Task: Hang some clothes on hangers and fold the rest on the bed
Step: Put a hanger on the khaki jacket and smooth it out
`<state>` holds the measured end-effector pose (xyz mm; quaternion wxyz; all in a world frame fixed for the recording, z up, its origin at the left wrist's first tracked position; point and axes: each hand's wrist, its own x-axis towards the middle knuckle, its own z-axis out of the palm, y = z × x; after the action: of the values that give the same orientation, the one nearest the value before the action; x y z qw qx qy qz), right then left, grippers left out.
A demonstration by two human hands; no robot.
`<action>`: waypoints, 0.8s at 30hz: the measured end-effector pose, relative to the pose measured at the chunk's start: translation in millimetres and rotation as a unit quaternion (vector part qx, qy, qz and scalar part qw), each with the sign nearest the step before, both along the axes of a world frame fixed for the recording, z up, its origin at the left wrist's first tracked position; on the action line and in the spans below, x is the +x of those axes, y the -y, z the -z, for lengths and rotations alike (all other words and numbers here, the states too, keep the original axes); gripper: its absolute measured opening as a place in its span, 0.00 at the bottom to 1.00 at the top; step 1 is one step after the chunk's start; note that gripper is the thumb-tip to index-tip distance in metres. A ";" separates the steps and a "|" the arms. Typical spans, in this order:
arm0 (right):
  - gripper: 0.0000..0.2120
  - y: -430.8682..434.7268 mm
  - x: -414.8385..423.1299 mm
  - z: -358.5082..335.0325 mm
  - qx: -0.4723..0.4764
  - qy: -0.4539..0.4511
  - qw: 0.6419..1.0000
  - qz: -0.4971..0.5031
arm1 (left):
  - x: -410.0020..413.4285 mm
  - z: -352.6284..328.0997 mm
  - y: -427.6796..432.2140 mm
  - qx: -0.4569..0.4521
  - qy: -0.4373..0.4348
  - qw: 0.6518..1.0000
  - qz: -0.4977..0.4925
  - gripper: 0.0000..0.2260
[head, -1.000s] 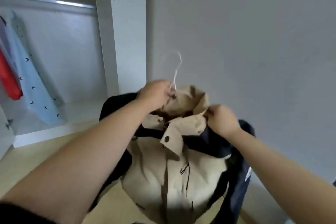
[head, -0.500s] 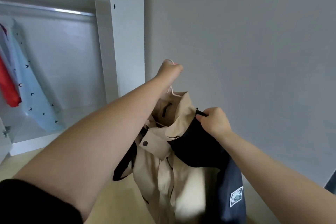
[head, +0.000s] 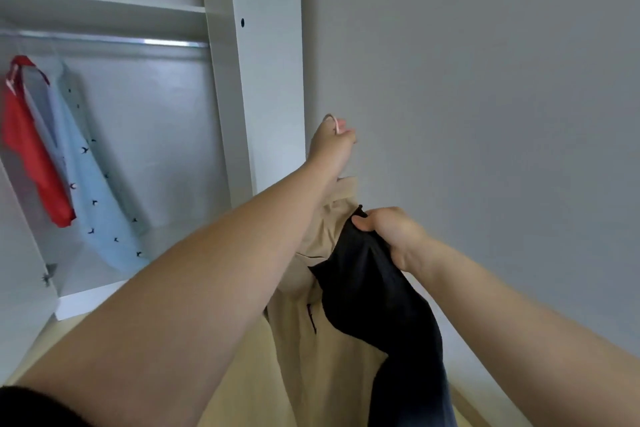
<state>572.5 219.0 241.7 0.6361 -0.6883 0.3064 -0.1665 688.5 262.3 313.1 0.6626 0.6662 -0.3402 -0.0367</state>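
Observation:
A beige and dark navy jacket [head: 346,340] hangs in the air in front of a grey wall. My left hand [head: 329,146] is raised above it and grips the pale hook of the hanger [head: 335,123], most of which is hidden inside the jacket and behind my hand. My right hand [head: 388,232] pinches the jacket's dark shoulder near the collar. My left forearm covers the jacket's left side.
An open white wardrobe [head: 263,80] stands to the left, with a metal rail [head: 114,41] under a shelf. A red garment [head: 31,149] and a light blue patterned shirt [head: 93,184] hang from the rail at its left end. Pale wooden floor [head: 228,392] lies below.
My left hand moved from the collar up to the hanger hook and lifted the jacket higher. My right hand shifted from the collar to the dark shoulder. The view tilted upward.

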 end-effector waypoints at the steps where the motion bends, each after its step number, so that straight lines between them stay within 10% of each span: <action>1: 0.08 8.1 20.3 2.9 0.016 -0.002 0.999 -0.040 | 18.6 5.3 7.3 0.006 0.006 1.000 -0.017 0.13; 6: 0.05 28.9 115.3 -8.4 0.039 -0.009 0.977 -0.210 | 103.6 -8.6 25.0 0.034 -0.015 0.998 -0.049 0.09; 12: 0.09 0.5 195.2 -79.5 0.118 -0.017 0.976 -0.183 | 170.5 -111.9 -7.8 0.225 -0.010 0.974 0.005 0.07; 24: 0.05 -71.6 342.5 -318.8 0.222 -0.054 0.964 -0.136 | 278.0 -300.7 -159.6 0.626 -0.045 0.774 0.086 0.15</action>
<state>915.0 290.6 560.5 0.7719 -0.5734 0.2730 0.0312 966.5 421.9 613.8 0.1076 0.8992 -0.2679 -0.3288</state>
